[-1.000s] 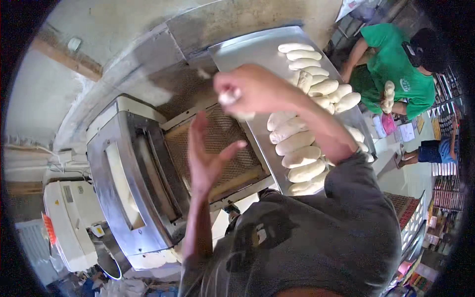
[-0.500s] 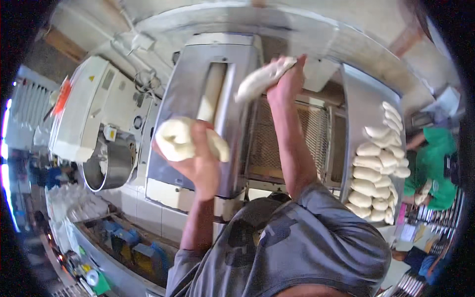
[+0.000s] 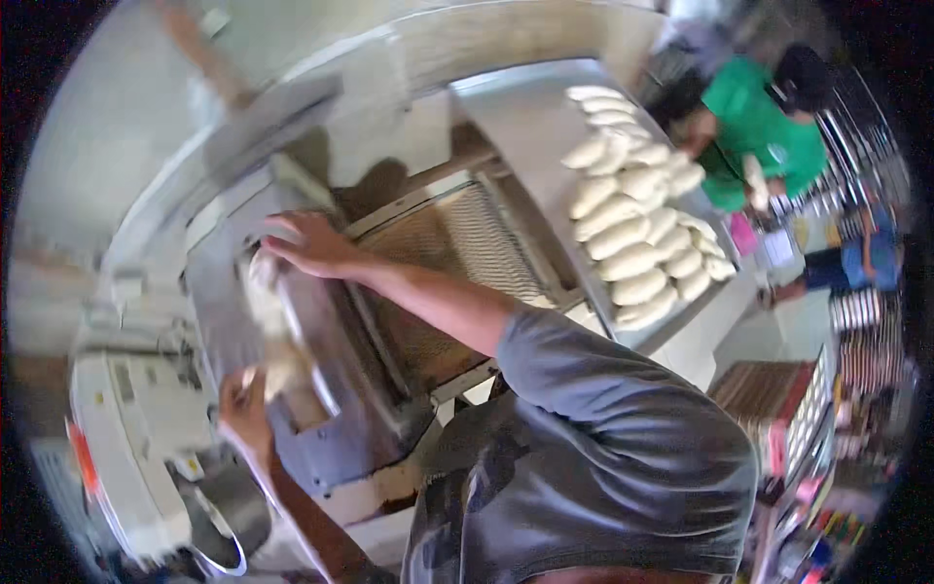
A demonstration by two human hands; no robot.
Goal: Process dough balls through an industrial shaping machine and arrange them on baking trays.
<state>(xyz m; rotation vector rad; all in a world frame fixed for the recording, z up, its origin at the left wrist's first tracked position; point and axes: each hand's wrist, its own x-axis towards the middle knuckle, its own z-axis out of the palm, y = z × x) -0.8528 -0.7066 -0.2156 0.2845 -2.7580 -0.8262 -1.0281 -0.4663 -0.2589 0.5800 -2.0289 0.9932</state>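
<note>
Over the slotted top of the steel dough machine [image 3: 360,419] both my hands are at work, and the picture there is smeared by motion. A long pale strip of dough [image 3: 268,297] lies along the slot, with a second lump of dough [image 3: 285,372] at its nearer part. My left hand [image 3: 245,414] is beside that nearer lump, its fingers bent and blurred, so their hold on it is unclear. My right hand [image 3: 309,245] reaches across to the far end of the strip, fingers stretched out and spread, touching or just above the dough.
Right of the machine is a mesh-covered frame [image 3: 457,243]. Beyond it, a steel table [image 3: 516,107] carries rows of shaped dough pieces [image 3: 623,234]. A person in green [image 3: 769,127] stands at its far side, holding a dough piece. A white mixer [image 3: 122,428] with a steel bowl stands left.
My view has swung right. Both hands, which held dough up above the machine, have come down to its slot, where the dough now lies. My right hand has spread its fingers.
</note>
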